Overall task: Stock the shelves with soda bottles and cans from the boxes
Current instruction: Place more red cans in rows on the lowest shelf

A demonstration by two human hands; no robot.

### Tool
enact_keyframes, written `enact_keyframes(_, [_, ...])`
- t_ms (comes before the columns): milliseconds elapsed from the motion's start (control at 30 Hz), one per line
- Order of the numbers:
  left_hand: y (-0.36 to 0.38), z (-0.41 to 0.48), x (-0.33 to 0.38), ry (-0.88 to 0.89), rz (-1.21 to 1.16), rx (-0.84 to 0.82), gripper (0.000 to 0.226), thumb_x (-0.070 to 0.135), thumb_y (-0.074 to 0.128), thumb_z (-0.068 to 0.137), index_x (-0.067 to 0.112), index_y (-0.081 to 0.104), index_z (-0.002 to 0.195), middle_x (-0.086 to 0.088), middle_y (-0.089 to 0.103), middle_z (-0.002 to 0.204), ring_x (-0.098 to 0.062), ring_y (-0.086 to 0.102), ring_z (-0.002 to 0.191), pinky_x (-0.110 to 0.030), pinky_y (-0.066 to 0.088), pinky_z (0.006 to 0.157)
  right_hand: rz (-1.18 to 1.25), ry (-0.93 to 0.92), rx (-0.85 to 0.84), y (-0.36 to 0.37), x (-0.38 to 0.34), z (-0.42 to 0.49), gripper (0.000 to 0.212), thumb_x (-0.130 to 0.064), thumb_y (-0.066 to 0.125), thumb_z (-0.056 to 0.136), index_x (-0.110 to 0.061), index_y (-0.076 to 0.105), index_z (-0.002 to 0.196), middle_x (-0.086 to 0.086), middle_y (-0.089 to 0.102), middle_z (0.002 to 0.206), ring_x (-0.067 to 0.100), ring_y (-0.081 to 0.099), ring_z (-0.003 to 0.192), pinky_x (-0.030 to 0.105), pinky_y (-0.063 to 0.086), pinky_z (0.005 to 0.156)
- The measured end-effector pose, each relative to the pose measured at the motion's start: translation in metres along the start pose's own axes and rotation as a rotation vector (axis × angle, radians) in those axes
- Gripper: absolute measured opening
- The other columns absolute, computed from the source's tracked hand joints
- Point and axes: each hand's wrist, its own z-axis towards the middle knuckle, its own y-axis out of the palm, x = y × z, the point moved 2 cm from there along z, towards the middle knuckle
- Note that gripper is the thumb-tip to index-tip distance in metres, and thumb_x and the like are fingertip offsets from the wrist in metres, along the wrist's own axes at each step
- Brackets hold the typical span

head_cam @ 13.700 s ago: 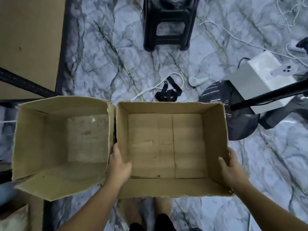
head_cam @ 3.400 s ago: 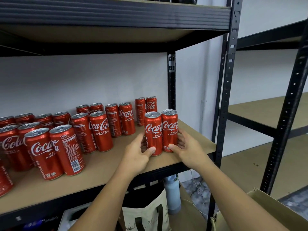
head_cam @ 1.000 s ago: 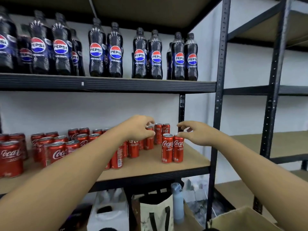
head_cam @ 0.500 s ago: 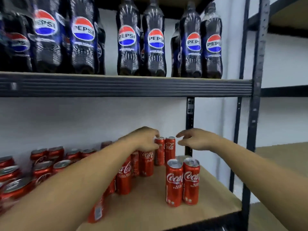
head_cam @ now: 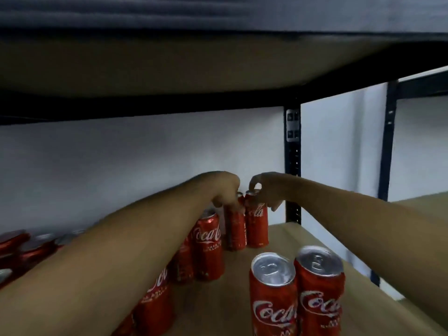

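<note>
left hand (head_cam: 224, 190) curls over the rear can (head_cam: 234, 227) beneath it, right hand (head_cam: 268, 190) pinches the neighbour can (head_cam: 257, 223) by its rim; likely full, stiff, slick, better gripped mid-wall.

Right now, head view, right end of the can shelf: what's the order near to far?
Front pair of cans → bare shelf board → back-left can gripped by the left hand, beside back-right can gripped by the right hand → white wall.

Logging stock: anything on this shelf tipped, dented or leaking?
Nothing stands out. Front cans and the rear cans under the left hand and right hand stand upright on the shelf board; no dents or spills visible, though blurry.
</note>
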Motion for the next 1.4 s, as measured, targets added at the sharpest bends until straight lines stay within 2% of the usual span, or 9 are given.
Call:
enact_keyframes(167, [-0.002,-0.005,0.006,-0.013,-0.095,-0.011,0.045,0.033,0.078,0.089,0.007,0.066,0.123,-0.007,0.071,0.104,-0.016,0.073,0.075,-0.023,0.051,0.053,-0.010,-0.027,-0.041,-0.007,-0.005,-0.007,0.037,-0.025,0.073,0.092,-0.020,0.059,0.126,0.005,0.065,0.106,0.023,0.076,0.077,0.029,0.063,0.066])
enact_keyframes(367, [-0.008,-0.031,0.019,0.126,-0.082,-0.002,0.060,0.026,0.081,0.086,0.017,0.057,0.139,-0.003,0.066,0.126,-0.019,0.069,0.101,-0.032,0.059,0.081,0.064,-0.050,-0.135,-0.019,0.006,-0.045,0.070,-0.008,0.073,0.091,-0.029,0.035,0.146,0.006,0.060,0.134,0.018,0.071,0.092,0.022,0.058,0.066])
enact_keyframes(467, [-0.007,-0.047,0.024,0.175,-0.111,-0.018,0.062,0.023,0.081,0.086,0.022,0.054,0.142,0.001,0.061,0.138,-0.020,0.062,0.118,-0.038,0.055,0.095,0.097,-0.041,-0.205,-0.022,0.012,-0.064,0.085,-0.002,0.073,0.089,-0.030,0.026,0.152,0.002,0.056,0.144,0.023,0.066,0.112,0.031,0.058,0.088])
enact_keyframes(600, [-0.005,-0.062,0.029,0.203,-0.158,-0.031,0.065,0.014,0.078,0.087,0.025,0.049,0.145,0.003,0.054,0.146,-0.020,0.056,0.127,-0.033,0.050,0.093,0.107,-0.044,-0.253,-0.020,0.012,-0.080,0.089,0.003,0.070,0.089,-0.030,0.021,0.155,0.000,0.052,0.148,0.021,0.055,0.125,0.030,0.052,0.095])
enact_keyframes(767, [-0.001,-0.067,0.027,0.139,-0.176,-0.080,0.082,0.027,0.081,0.085,0.028,0.035,0.153,0.003,0.049,0.153,-0.023,0.053,0.132,-0.039,0.049,0.100,0.062,-0.038,-0.187,-0.017,0.003,-0.089,0.099,-0.031,0.085,0.082,-0.035,0.016,0.154,0.006,0.055,0.139,0.023,0.061,0.114,0.034,0.054,0.095])
enact_keyframes(900, [0.000,-0.068,0.027,0.118,-0.089,-0.013,0.073,0.055,0.074,0.086,0.020,0.048,0.145,-0.002,0.060,0.138,-0.021,0.060,0.116,-0.038,0.053,0.093,-0.110,-0.088,-0.068,-0.015,0.001,-0.087,0.090,-0.037,0.078,0.088,-0.031,0.017,0.155,0.001,0.057,0.141,0.020,0.061,0.111,0.034,0.053,0.091])
enact_keyframes(1067, [0.000,-0.067,0.031,0.158,-0.058,-0.009,0.060,0.040,0.076,0.090,0.020,0.053,0.142,-0.002,0.061,0.137,-0.022,0.061,0.117,-0.040,0.054,0.096,-0.009,-0.112,-0.124,-0.019,0.006,-0.090,0.089,-0.009,0.076,0.086,-0.035,0.024,0.154,-0.008,0.055,0.143,0.018,0.059,0.119,0.032,0.053,0.094])
enact_keyframes(1233, [0.000,-0.067,0.036,0.183,-0.037,-0.013,0.063,0.048,0.072,0.091,0.019,0.054,0.143,0.000,0.062,0.136,-0.021,0.062,0.115,-0.039,0.054,0.095,0.032,-0.095,-0.073,-0.014,0.007,-0.092,0.086,-0.031,0.077,0.089,-0.031,0.022,0.155,0.001,0.058,0.136,0.023,0.070,0.103,0.039,0.059,0.092])
enact_keyframes(1400, [0.001,-0.070,0.036,0.208,-0.058,0.004,0.055,0.042,0.072,0.092,0.021,0.056,0.140,0.000,0.062,0.137,-0.020,0.061,0.117,-0.041,0.054,0.098,0.110,-0.088,-0.080,-0.013,0.013,-0.094,0.080,-0.015,0.076,0.089,-0.031,0.030,0.153,0.001,0.055,0.137,0.020,0.068,0.102,0.031,0.062,0.080])
